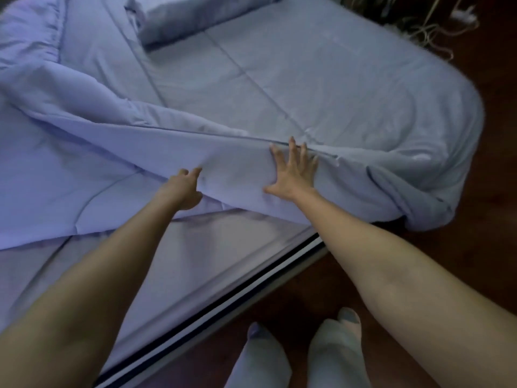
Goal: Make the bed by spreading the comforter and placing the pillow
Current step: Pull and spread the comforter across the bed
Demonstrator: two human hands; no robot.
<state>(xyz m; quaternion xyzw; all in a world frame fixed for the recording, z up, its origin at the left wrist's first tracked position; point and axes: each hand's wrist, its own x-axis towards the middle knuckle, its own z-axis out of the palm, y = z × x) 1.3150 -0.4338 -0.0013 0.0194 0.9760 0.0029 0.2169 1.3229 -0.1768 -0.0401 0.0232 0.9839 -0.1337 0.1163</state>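
Comforter (335, 88), pale blue-lavender with stitched quilting lines, lying across the bed: the far portion is spread flat to the rounded right corner, and the near portion is doubled back in a long diagonal fold, leaving a strip of sheet (195, 261) bare along the near edge; the left side is bunched in ripples. Right hand (293, 172) lies flat on the fold, fingers straight and splayed, pressing the fabric. Left hand (184, 189) meets the fold's lower edge, fingers partly hidden; whether it grasps the fabric cannot be told. Matching pillow (179, 18) rests at the far end of the bed
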